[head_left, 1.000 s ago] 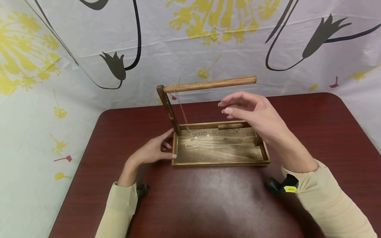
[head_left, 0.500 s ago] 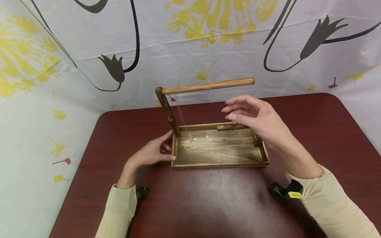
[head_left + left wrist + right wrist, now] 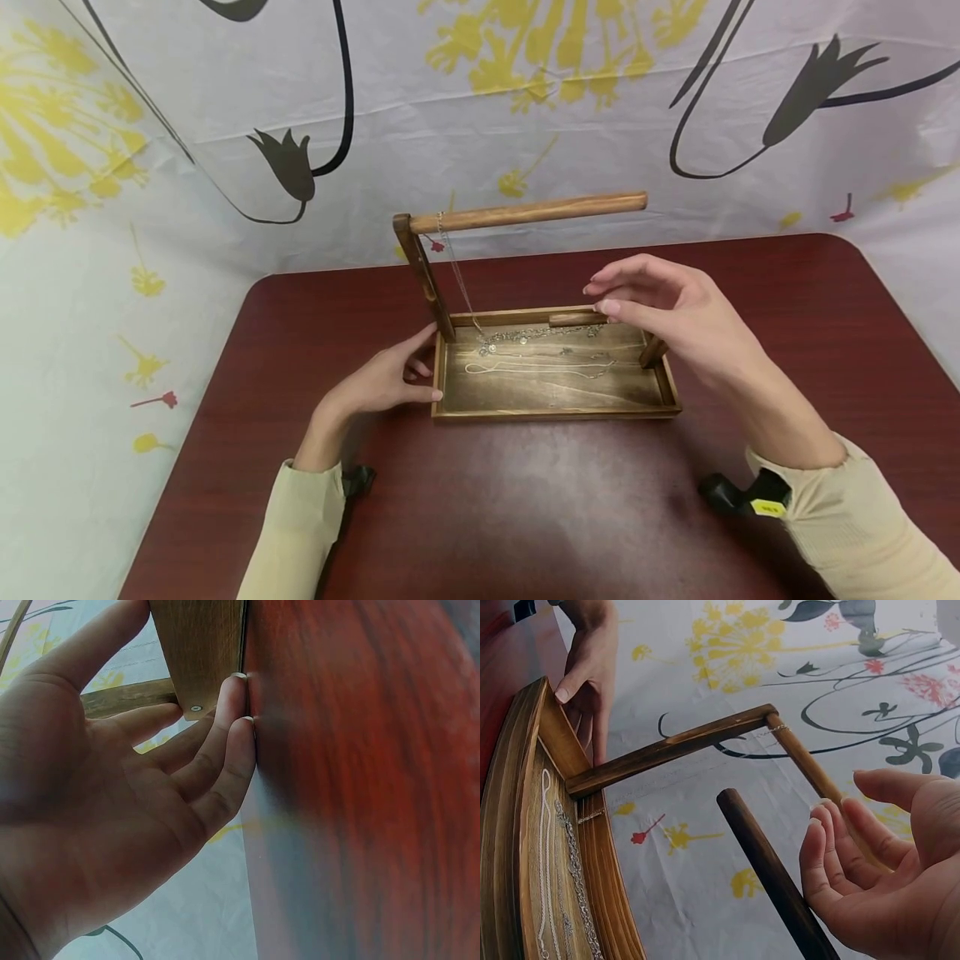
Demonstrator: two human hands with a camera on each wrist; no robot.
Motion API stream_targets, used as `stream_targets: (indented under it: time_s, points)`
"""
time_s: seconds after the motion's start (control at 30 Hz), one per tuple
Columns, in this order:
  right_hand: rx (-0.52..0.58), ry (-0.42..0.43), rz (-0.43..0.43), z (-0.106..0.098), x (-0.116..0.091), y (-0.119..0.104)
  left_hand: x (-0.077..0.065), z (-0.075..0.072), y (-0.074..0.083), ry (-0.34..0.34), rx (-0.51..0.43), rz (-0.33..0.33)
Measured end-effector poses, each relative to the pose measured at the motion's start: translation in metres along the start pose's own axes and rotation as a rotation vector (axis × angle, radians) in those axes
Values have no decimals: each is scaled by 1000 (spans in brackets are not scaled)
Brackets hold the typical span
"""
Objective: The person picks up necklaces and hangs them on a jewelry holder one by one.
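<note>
Two beige sleeves [image 3: 862, 521] extend over the near part of a dark red counter [image 3: 555, 500]. A wooden tray [image 3: 555, 413] sits on the counter. The left hand [image 3: 382, 382] rests against the tray's left end, fingers extended and spread, thumb at the near corner. Inside the tray, a thin necklace [image 3: 483, 370] lies lengthwise; a linked necklace [image 3: 523, 335] lies behind it. The right hand [image 3: 693, 317] is above the tray's right end, fingers released and loosely bent, beside the lower bar [image 3: 572, 320]; contact with this bar cannot be determined. The upper bar [image 3: 532, 212] extends from the left post [image 3: 424, 277]. A hanging necklace [image 3: 457, 273] loops over it near that post. Printed cloth [image 3: 420, 150] forms the background.
</note>
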State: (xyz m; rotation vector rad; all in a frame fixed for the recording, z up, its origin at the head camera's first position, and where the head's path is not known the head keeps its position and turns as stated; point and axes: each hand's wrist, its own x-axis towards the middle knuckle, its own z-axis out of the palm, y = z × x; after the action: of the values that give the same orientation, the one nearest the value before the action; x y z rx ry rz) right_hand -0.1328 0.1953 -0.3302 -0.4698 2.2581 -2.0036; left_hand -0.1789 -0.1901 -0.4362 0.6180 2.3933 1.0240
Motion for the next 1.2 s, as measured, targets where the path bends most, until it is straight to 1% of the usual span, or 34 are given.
stream_targets:
  time_s: [0.13,0.23,0.37,0.4,0.6,0.63,0.73,0.97,1.07,1.2]
  points:
    - [-8,-7,-4,-1,-2,1,0,0,0,2,0,-3]
    - [24,-21,-11,-3,-3,4,0,0,0,-3,0,-6]
    - [75,-63,-18,-4,-7,10,-1,0,1,-11,-6,-3]
    - [63,-74,-18,-4,-8,11,-1,0,1,-13,-8,-2]
    - [-110,-153,-36,-4,-12,18,-1,-1,2,-11,-13,1]
    - [-122,-167,-40,-5,-13,19,-1,-1,2,-10,-12,0]
    - [-129,-195,-41,-6,-13,22,-1,-1,3,-5,-9,-1]
    - [-186,-196,-41,-8,-15,27,-2,-2,2,0,-9,2]
    - [-201,-199,-24,-8,-16,28,-2,-1,1,-1,-7,3]
    - [-218,-195,20,-8,-19,32,-2,-1,2,-3,-2,-5]
